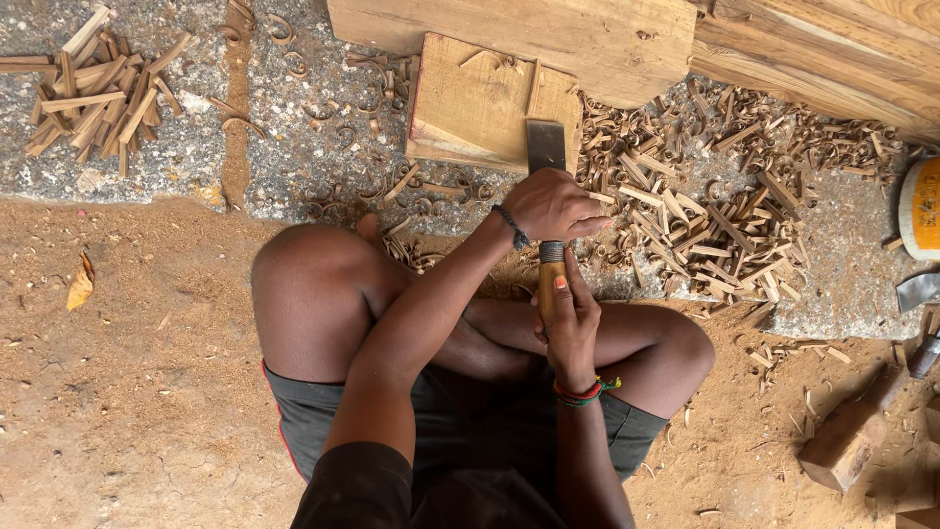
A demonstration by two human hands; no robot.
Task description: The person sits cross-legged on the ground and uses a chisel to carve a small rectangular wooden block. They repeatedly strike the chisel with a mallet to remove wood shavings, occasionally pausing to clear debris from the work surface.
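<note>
I sit cross-legged on sandy ground. A broad flat chisel points away from me, its metal blade (545,145) resting on the near edge of a small wooden block (470,103). My left hand (553,206), with a dark bracelet at the wrist, is closed over the chisel just below the blade. My right hand (570,315), with a red and green wristband, grips the chisel's wooden handle (549,279) closer to my body. My knees flank both hands.
Wood chips and curled shavings (705,216) cover the concrete to the right. A pile of split sticks (98,88) lies top left. Large planks (607,39) run along the top. A wooden chunk (847,441), metal tools (918,290) and a yellow-and-white container (920,206) sit at right.
</note>
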